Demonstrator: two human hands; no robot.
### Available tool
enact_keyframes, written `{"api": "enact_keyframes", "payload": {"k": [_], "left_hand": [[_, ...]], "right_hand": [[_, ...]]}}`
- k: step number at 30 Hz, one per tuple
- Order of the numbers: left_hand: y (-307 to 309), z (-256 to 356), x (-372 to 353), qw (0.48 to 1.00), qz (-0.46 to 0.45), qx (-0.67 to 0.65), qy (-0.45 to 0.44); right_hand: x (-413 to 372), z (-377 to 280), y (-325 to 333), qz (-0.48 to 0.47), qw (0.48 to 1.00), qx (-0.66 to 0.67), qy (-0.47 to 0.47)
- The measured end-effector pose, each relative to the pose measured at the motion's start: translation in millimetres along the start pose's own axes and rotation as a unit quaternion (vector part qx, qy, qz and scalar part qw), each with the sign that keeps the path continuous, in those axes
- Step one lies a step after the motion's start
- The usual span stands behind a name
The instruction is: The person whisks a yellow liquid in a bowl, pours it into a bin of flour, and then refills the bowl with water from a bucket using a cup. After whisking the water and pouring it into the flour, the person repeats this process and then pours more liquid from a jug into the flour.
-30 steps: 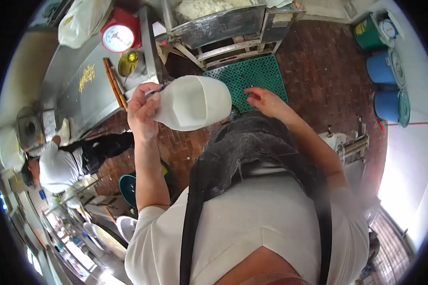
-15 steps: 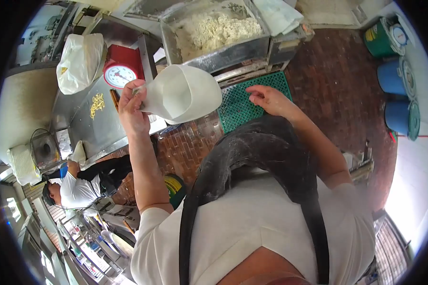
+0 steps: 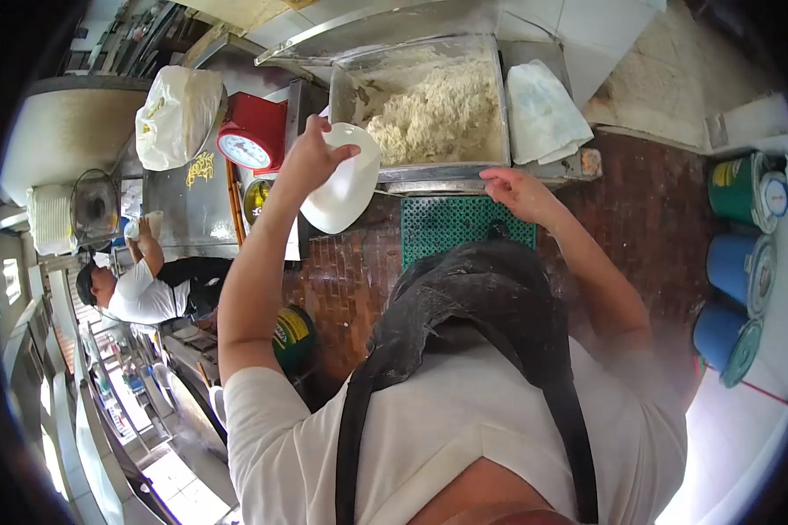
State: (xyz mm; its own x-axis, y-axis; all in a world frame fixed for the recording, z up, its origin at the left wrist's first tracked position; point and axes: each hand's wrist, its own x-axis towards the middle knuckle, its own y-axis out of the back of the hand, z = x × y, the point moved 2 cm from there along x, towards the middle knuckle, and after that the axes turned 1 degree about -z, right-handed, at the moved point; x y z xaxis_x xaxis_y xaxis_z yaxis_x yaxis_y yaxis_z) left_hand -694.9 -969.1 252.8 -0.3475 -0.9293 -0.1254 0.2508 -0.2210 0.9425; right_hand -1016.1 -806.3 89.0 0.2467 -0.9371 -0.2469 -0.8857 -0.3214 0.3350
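My left hand [image 3: 313, 161] is open, thumb and index finger spread apart, over the near-left side of a white scoop [image 3: 346, 188]. The scoop lies beside the left end of a metal trough [image 3: 503, 96]; its handle is hidden. Crumbly pale dough [image 3: 438, 109] fills much of the trough. My right hand [image 3: 521, 194] hangs empty with loosely bent fingers near the trough's front edge, at its right end. A folded whitish cloth [image 3: 545, 112] rests right of the trough.
A red scale [image 3: 254, 131], a plastic bag [image 3: 177, 118] and yellow strips [image 3: 200, 170] are on the metal table at left. Another person [image 3: 144, 284] works beyond. A green mat [image 3: 464, 223] lies on the floor; lidded bins [image 3: 744, 267] stand at right.
My left hand has let go of the scoop, which is now lower, by the trough's left end. My view has shifted toward the trough, and my right hand is nearer its front edge.
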Motion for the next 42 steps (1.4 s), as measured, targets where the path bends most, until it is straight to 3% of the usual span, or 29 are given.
{"api": "enact_keyframes", "payload": {"k": [3, 6, 8, 9, 11, 14, 15, 18, 19, 21, 25, 26, 29, 31, 32, 34, 35, 37, 38, 40, 42], "left_hand": [[-15, -13, 47, 0.998, -0.065, 0.016, 0.008], [-33, -20, 83, 0.987, -0.106, 0.101, -0.07], [-49, -22, 100, 0.957, -0.236, 0.166, 0.012], [-55, -22, 108, 0.957, -0.237, 0.166, 0.012], [-65, -20, 119, 0.914, -0.322, 0.232, 0.085], [-66, -14, 125, 0.895, -0.368, 0.249, 0.031], [-68, -12, 126, 0.897, -0.367, 0.244, 0.032], [-93, -40, 144, 0.86, -0.334, 0.361, -0.137], [-97, -51, 148, 0.863, -0.331, 0.357, -0.134], [-104, -64, 155, 0.87, -0.318, 0.356, -0.126], [-117, -73, 167, 0.881, -0.296, 0.354, -0.103], [-100, -55, 163, 0.897, -0.311, 0.314, 0.01], [-85, -42, 159, 0.901, -0.287, 0.322, 0.035], [-81, -35, 156, 0.898, -0.296, 0.323, 0.039], [-86, -37, 157, 0.91, -0.275, 0.31, 0.025], [-89, -36, 160, 0.923, -0.254, 0.287, 0.02], [-86, -31, 161, 0.918, -0.266, 0.295, 0.008], [-82, -27, 165, 0.913, -0.277, 0.298, 0.002], [-83, -28, 167, 0.906, -0.298, 0.302, -0.011], [-86, -33, 168, 0.888, -0.307, 0.34, -0.048], [-68, -39, 153, 0.917, -0.275, 0.29, -0.015]], "right_hand": [[14, 4, 13, -0.003, 1.0, 0.022, -0.011], [20, 9, 19, -0.007, 0.999, 0.044, -0.018], [21, 11, 23, -0.003, 0.999, 0.039, -0.025], [21, 12, 25, 0.001, 0.999, 0.033, -0.031], [21, 11, 30, 0.006, 0.999, 0.031, -0.037], [26, 1, 42, 0.037, 0.999, 0.031, -0.025], [30, -4, 46, 0.062, 0.997, 0.036, -0.007], [52, -41, 65, 0.123, 0.992, 0.03, 0.01], [61, -61, 73, 0.119, 0.993, 0.024, 0.012], [81, -115, 94, 0.236, 0.965, 0.009, 0.115], [140, -220, 131, 0.358, 0.867, -0.201, 0.283], [162, -234, 138, 0.351, 0.868, -0.204, 0.286], [249, -252, 150, 0.262, 0.869, -0.278, 0.314], [321, -233, 159, 0.191, 0.816, -0.443, 0.318], [356, -219, 165, 0.181, 0.815, -0.445, 0.323], [415, -194, 163, 0.082, 0.819, -0.515, 0.239], [424, -204, 152, 0.072, 0.818, -0.517, 0.243], [448, -215, 137, -0.119, 0.808, -0.576, 0.043], [458, -213, 131, -0.123, 0.804, -0.579, 0.047], [475, -191, 120, -0.197, 0.75, -0.631, 0.021], [511, -154, 117, -0.218, 0.768, -0.602, -0.025]]}}
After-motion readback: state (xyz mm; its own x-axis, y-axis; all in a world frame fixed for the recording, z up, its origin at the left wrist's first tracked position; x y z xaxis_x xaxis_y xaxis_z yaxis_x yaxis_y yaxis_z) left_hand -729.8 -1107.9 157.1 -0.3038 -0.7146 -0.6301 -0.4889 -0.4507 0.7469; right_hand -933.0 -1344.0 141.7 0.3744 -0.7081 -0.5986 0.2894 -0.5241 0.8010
